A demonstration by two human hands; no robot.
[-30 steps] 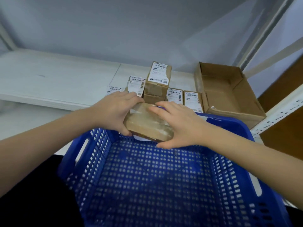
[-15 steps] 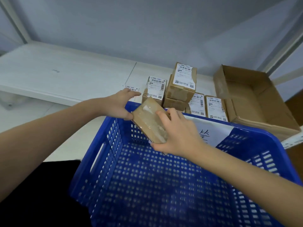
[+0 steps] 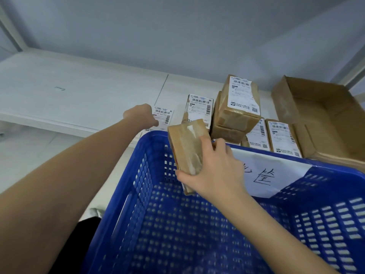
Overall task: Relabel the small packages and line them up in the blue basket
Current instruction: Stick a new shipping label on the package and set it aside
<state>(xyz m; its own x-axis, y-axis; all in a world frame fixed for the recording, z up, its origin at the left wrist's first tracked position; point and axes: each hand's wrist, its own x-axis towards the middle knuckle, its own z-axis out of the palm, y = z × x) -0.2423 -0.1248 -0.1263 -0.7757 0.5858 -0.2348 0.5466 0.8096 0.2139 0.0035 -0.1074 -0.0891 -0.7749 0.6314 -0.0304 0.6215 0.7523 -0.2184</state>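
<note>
Our right hand (image 3: 214, 171) grips the small package (image 3: 188, 153) upright against the blue basket's (image 3: 150, 194) far-left corner — to start a row, we judge — while our left hand (image 3: 141, 115) touches a loose label (image 3: 164, 117); its fingers are hidden, so we cannot tell their state.

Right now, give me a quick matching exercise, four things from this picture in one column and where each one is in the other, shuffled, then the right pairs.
Things:
1. unlabelled package
2. loose label
3. open carton
4. handwritten paper

Places:
A. on the far wall of the blue basket
B. on the shelf, far right
C. in the right hand, at the basket's far left corner
D. flat on the shelf, at the left hand

Pairs: 1-C, 2-D, 3-B, 4-A
</note>
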